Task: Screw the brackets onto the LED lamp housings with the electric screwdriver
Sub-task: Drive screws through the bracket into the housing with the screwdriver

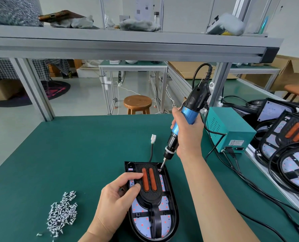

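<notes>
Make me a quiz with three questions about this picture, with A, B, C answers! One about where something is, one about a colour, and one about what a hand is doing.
1. Where is the pile of screws?
A) on the green table, left of the LED lamp housing
B) on the top shelf
C) inside a cardboard box

2. What colour are the two long strips on the bracket?
A) blue
B) orange
C) white

3. What is the right hand doing?
A) lying flat on the table
B) picking up a screw
C) holding the electric screwdriver, bit tip down at the housing

Answers:
1 A, the screws lie loose on the table to the housing's left.
2 B, both strips show orange against the black bracket.
3 C, its fingers wrap the tool's blue body.
</notes>
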